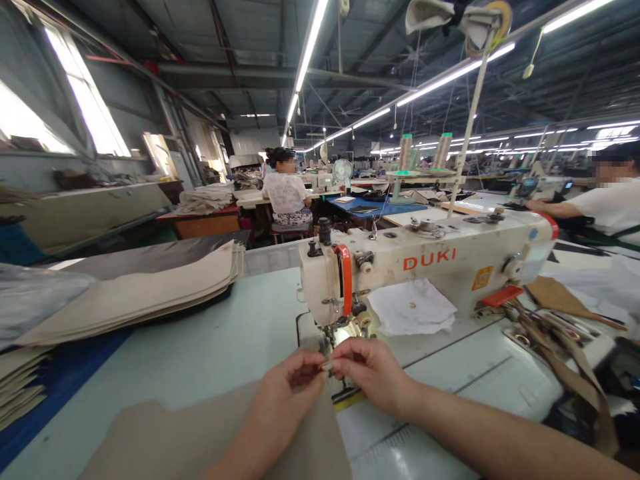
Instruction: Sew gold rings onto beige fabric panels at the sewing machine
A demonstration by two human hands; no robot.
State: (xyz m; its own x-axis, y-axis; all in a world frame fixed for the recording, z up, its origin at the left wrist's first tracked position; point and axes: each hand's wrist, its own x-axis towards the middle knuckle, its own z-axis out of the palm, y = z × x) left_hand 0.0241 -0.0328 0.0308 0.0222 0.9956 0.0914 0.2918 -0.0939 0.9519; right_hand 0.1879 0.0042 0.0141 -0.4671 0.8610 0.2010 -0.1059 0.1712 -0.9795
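Note:
Just in front of the needle area of a white sewing machine (380,263), both my hands meet fingertip to fingertip. My left hand (280,407) is closed in a pinch, and my right hand (375,373) pinches from the other side. Between the fingertips shows a small pale piece (327,365), too small to name. A beige fabric panel (185,427) lies on the table below my left hand and forearm. The fingers partly hide the needle and presser foot. A lamp glows behind my right fingers.
Stacked beige panels (145,287) lie at the left beside clear plastic (40,300). White cloth (413,307) rests on the machine bed. Straps (565,360) and a brown piece (570,300) lie at the right. Thread cones (405,155) stand behind. Two people (286,190) sit at other stations.

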